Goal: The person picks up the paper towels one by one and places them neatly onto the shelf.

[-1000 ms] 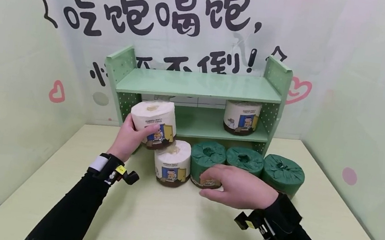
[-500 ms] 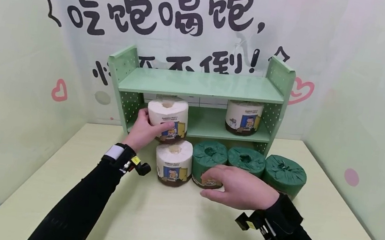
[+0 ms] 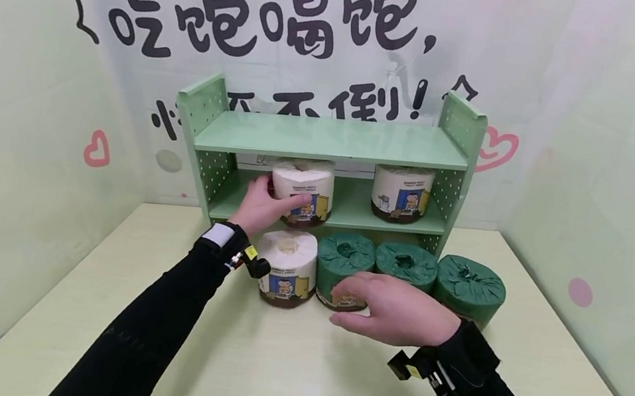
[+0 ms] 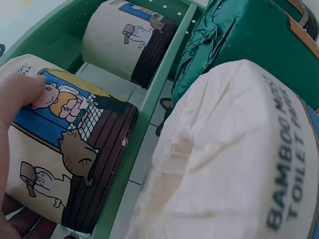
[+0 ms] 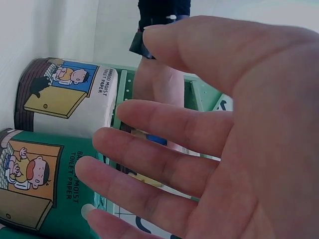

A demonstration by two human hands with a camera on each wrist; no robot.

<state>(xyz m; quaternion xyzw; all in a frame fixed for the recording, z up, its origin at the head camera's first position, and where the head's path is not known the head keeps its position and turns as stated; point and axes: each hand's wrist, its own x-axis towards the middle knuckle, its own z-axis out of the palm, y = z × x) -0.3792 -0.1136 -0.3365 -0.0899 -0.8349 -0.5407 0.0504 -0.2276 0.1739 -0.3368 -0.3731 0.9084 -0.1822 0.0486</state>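
My left hand [image 3: 264, 206] grips a white toilet paper roll [image 3: 303, 183] at the front of the green rack's middle shelf [image 3: 348, 212], thumb across its printed front. In the left wrist view the thumb [image 4: 22, 94] lies on the cartoon print of this roll, which overlaps the shelf edge; whether its base fully rests there I cannot tell. My right hand [image 3: 396, 310] hovers in front of the green-wrapped rolls with nothing in it; its fingers [image 5: 164, 124] look spread and relaxed in the right wrist view. Another white roll [image 3: 286, 267] stands on the table under my left hand.
A second white roll [image 3: 402, 196] sits at the right end of the middle shelf. Green-wrapped rolls stand in a row on the table: one [image 3: 346, 255] beside the white roll, one [image 3: 405, 263] in the middle, one [image 3: 469, 288] rightmost. The top shelf [image 3: 331, 138] overhangs the middle one.
My left hand has carried the white roll rightward and up, from the rack's left side to the middle shelf's front. The right hand has stayed in place.
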